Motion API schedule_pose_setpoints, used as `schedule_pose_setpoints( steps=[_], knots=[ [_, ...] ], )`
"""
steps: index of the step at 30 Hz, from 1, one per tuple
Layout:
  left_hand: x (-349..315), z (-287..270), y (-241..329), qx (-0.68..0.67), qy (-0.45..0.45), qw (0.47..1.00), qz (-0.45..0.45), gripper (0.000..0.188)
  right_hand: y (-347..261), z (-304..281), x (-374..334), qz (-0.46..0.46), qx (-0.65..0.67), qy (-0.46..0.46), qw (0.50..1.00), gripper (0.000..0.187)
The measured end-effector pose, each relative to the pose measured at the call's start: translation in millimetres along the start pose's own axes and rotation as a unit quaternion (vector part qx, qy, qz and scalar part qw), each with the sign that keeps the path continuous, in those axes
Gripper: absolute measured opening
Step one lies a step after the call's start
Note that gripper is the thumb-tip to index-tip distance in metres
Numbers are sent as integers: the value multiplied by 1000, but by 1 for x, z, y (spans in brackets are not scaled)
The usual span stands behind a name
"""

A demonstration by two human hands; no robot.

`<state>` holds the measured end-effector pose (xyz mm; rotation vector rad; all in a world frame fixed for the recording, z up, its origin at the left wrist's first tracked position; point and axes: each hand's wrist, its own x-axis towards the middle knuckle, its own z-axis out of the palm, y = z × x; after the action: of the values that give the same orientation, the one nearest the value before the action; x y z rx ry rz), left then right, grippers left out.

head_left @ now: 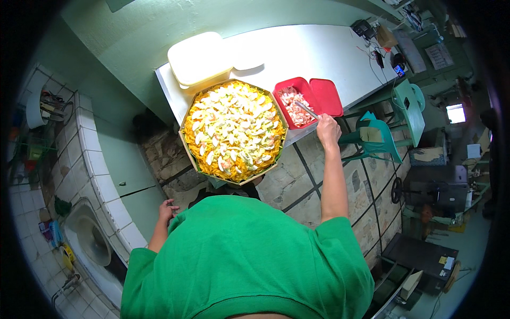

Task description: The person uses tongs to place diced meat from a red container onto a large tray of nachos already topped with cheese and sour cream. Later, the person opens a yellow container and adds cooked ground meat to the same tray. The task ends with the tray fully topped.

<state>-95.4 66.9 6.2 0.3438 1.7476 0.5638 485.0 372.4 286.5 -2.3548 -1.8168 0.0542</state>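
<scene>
My right hand grips a long silvery utensil; its far end dips into chopped pink-and-white pieces, so I cannot tell its exact kind. These pieces lie in a red plastic container at the table's front edge. Left of it sits a large octagonal tray of orange-yellow noodles topped with sliced egg and pale shredded greens. Low at my left side, my left hand hangs away from the table, fingers apart and holding nothing.
Behind the tray, a pale yellow tub stands on the white table. The red lid lies beside its container. At right are a teal chair and cables. A tiled counter with a sink runs along the left.
</scene>
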Motion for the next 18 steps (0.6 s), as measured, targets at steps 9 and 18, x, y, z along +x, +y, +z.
schedule_pose_setpoints(
  steps=[9, 18],
  knots=[
    [-8, 0, -6, 9, -6, 1000, 13, 55, -1, 24, 3, -5, 38, 12, 999, 28],
    [-9, 5, -14, -30, 4, 999, -17, 54, 27, -18, -60, -8, 276, -17, 961, 24]
  ],
)
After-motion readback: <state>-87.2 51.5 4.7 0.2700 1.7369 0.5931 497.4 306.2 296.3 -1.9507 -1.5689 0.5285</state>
